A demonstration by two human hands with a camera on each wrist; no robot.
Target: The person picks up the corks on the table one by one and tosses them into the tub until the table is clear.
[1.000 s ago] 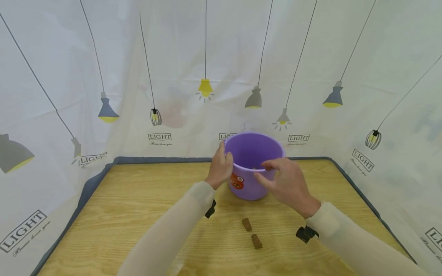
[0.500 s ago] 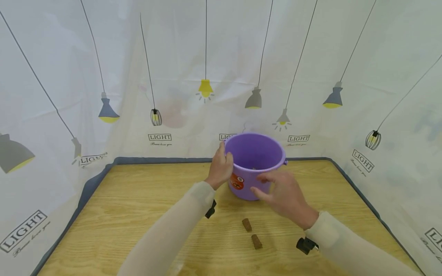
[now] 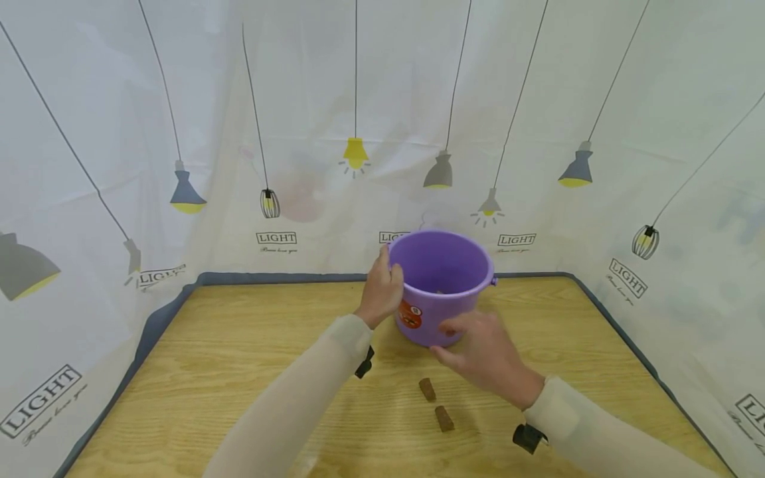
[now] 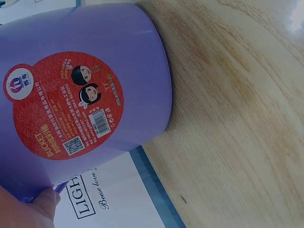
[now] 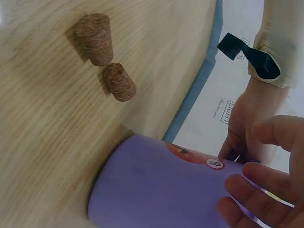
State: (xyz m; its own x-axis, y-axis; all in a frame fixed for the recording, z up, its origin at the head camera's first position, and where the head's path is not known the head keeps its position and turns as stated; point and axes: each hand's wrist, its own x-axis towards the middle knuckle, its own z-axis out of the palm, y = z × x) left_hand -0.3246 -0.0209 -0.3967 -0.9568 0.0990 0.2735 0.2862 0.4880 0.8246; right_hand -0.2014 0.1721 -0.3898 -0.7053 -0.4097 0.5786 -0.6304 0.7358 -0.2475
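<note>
A purple plastic bucket [image 3: 438, 305] stands upright at the back of the table, a red round label [image 4: 66, 107] on its side. My left hand [image 3: 381, 292] grips its left edge at the rim. In front of the bucket's lower right side, my right hand [image 3: 487, 355] hovers with fingers loosely bent, thumb and fingertips apart and nothing between them. Two tapered brown corks lie on the tabletop nearer to me: a farther cork [image 3: 427, 389] and a closer cork [image 3: 444, 418]. A small brownish bit shows deep inside the bucket, mostly hidden by its front wall.
The wooden table [image 3: 269, 352] has a blue-edged cloth [image 3: 287, 277] along its back and sides. White fabric printed with hanging lamps rises behind it. A black strap [image 5: 256, 59] is worn on the left wrist.
My right hand has come back from over the bucket's rim, moving down and toward me in front of it. The left hand, bucket and corks have stayed in place.
</note>
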